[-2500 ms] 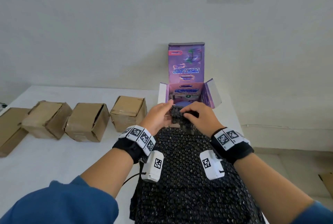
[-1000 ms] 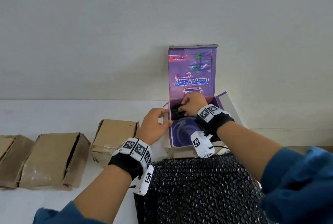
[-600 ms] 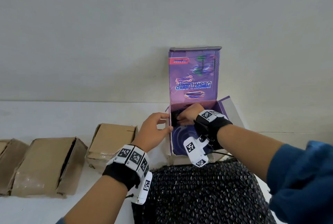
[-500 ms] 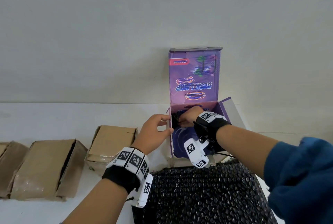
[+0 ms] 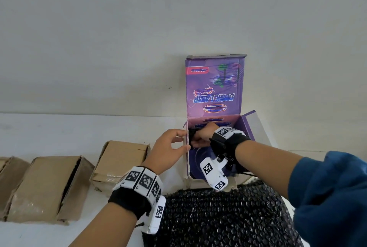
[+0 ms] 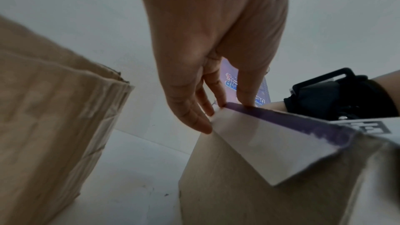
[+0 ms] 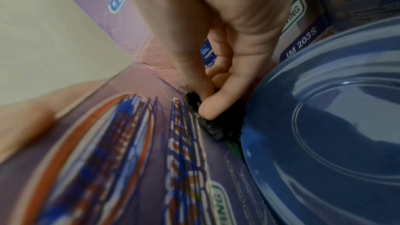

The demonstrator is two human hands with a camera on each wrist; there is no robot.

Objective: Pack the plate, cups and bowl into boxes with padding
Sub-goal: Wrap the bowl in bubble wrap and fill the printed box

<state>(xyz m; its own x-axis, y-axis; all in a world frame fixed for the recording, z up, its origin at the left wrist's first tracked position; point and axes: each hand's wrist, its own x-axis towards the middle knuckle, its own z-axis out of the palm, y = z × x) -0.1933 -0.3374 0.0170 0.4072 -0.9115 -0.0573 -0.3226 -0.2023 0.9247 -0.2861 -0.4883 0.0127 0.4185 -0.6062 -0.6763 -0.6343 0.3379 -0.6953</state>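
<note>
An open purple box (image 5: 214, 88) stands at the table's far right, lid upright. A blue plate (image 7: 324, 126) lies inside it, partly seen under my right wrist as the plate (image 5: 195, 157). My right hand (image 5: 200, 137) reaches into the box's far left corner. It pinches a small wad of black bubble wrap (image 7: 207, 126) between thumb and fingers, tucked between plate rim and box wall. My left hand (image 5: 178, 141) grips the box's left flap (image 6: 270, 143), fingers outside and thumb on the edge.
A large sheet of black bubble wrap (image 5: 218, 217) lies in front of the purple box, at the table's near edge. Several closed brown cardboard boxes (image 5: 121, 161) stand in a row to the left, the nearest close beside my left hand.
Both hands left the bubble wrap sheet and went to the box. My right hand carried a black wad into its far left corner and sank slightly lower; the left took the flap.
</note>
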